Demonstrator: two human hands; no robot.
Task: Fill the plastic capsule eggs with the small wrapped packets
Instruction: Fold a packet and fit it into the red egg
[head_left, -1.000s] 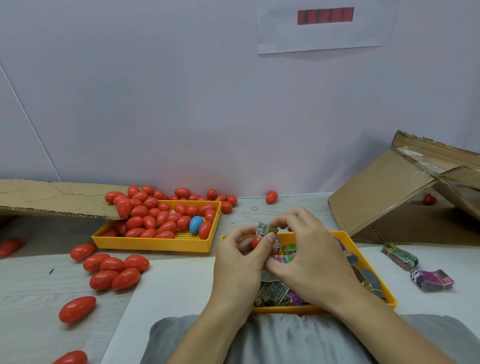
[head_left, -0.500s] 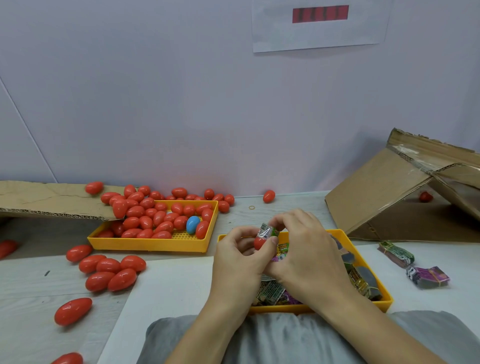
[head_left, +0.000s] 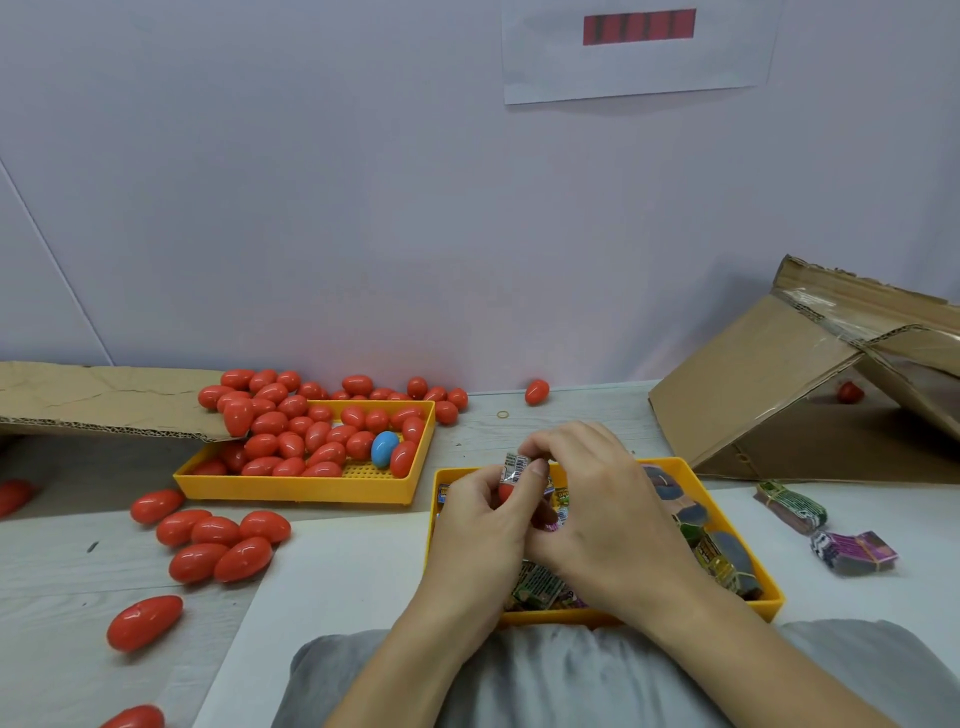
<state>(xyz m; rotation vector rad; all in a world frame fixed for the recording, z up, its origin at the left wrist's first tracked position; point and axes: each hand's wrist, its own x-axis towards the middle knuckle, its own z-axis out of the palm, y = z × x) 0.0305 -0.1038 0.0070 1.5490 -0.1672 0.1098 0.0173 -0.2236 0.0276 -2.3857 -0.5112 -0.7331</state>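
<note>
My left hand (head_left: 480, 525) grips a red capsule egg half (head_left: 507, 492), mostly hidden by its fingers. A small wrapped packet (head_left: 514, 466) sticks out of that egg, pinched by the fingertips of my right hand (head_left: 602, 512). Both hands hover over a yellow tray (head_left: 727, 519) of wrapped packets (head_left: 540, 590). A second yellow tray (head_left: 322, 486) at the left holds several red eggs (head_left: 291, 431) and one blue egg (head_left: 385, 449).
Loose red eggs (head_left: 218, 543) lie on the table left of the trays, and one red egg (head_left: 536, 391) sits by the wall. A cardboard box (head_left: 789, 374) lies open at the right. Two banded packet bundles (head_left: 852, 553) rest beside it. A cardboard flap (head_left: 98, 397) overhangs the left tray.
The packet has gone down a little into the egg half between my hands. One red egg rolled from the cardboard flap into the pile. My hands stayed over the packet tray.
</note>
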